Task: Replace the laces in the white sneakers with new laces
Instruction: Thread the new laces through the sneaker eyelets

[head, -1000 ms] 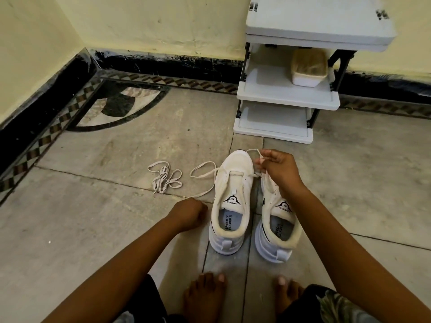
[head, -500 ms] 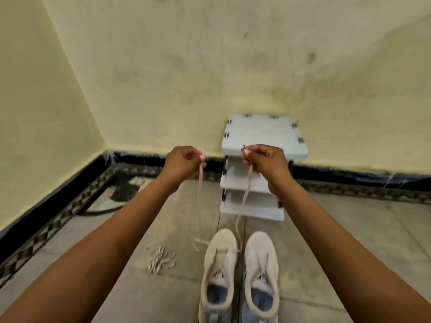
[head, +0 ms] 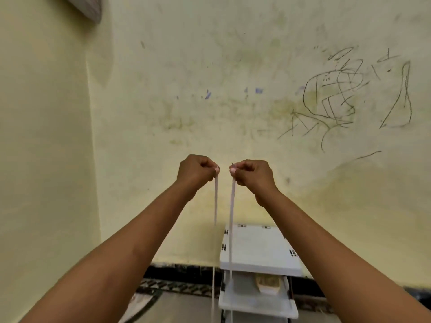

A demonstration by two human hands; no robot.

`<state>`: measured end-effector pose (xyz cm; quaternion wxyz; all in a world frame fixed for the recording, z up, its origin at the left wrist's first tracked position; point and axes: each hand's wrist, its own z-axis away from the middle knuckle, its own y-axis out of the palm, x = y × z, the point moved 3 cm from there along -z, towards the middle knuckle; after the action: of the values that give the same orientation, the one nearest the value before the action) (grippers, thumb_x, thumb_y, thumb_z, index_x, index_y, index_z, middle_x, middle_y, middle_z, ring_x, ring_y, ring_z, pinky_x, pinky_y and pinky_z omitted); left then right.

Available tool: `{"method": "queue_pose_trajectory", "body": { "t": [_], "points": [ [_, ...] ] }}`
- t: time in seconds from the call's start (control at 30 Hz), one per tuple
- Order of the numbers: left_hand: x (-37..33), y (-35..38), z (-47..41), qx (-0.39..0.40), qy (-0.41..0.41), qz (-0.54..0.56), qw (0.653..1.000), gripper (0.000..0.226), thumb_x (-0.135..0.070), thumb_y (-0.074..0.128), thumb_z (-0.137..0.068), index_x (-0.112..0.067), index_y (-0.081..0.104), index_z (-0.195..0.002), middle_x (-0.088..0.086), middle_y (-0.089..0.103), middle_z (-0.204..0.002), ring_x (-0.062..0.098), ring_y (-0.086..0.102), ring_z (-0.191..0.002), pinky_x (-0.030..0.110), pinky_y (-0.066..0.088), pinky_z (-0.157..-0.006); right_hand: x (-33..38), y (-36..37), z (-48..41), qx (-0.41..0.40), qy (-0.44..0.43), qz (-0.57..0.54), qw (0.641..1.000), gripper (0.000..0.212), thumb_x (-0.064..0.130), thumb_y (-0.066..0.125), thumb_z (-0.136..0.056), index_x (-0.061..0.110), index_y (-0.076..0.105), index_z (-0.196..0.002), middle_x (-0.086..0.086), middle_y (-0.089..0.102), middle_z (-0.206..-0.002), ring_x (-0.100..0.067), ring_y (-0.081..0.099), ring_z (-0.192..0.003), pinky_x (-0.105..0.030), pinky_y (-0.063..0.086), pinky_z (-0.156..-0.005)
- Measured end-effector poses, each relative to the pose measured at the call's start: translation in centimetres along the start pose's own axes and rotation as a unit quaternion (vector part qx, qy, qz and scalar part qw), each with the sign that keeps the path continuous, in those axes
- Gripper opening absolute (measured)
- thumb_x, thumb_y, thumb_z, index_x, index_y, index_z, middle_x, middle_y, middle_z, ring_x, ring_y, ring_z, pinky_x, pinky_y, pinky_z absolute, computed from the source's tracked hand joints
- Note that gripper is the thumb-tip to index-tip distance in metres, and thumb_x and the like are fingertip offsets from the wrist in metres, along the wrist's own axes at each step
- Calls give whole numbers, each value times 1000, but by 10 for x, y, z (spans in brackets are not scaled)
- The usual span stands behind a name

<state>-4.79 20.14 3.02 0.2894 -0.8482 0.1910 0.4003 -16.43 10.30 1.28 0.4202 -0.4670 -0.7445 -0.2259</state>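
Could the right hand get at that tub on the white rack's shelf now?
Probably not straight away: the right hand pinches a lace end held high. The tub sits well below, under the rack's top, though the front looks open.

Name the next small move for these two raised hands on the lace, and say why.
Probably lower both hands toward the floor. The left hand and right hand each pinch one end of the lace at about the same height, and both strands hang straight down out of frame, so the ends look evened; the sneakers are out of view, so threading needs the hands down.
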Motion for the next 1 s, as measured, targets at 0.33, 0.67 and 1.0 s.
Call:
{"method": "queue_pose_trajectory", "body": {
  "t": [0.33,0.67,1.0],
  "points": [
    [-11,-6,3,-10,1,20,1000,11,-2,63,-83,-9,67,-77,3,63,-75,15,55,-68,21,43,-59,10,15,-3,0,4,3,1000,2,1,67,-81,2,68,-81,-11,66,-80,-16,60,-62,-22,51,-61],
    [-9,-3,1,1,4,17,1000,15,-3,66,-82,-12,66,-69,3,62,-68,15,56,-63,25,47,-62,17,17,-8,-3,-8,12,1000,4,2,65,-83,3,69,-82,-10,66,-77,-15,60,-61,-25,51,-64],
    [-7,-7,4,1,5,23,1000,5,-3,67,-82,-5,70,-79,6,64,-70,20,59,-67,33,54,-76,21,17,-6,0,-15,8,1000,4,2,64,-84,3,68,-82,-10,65,-78,-18,60,-65,-27,52,-67]
  ]
}}
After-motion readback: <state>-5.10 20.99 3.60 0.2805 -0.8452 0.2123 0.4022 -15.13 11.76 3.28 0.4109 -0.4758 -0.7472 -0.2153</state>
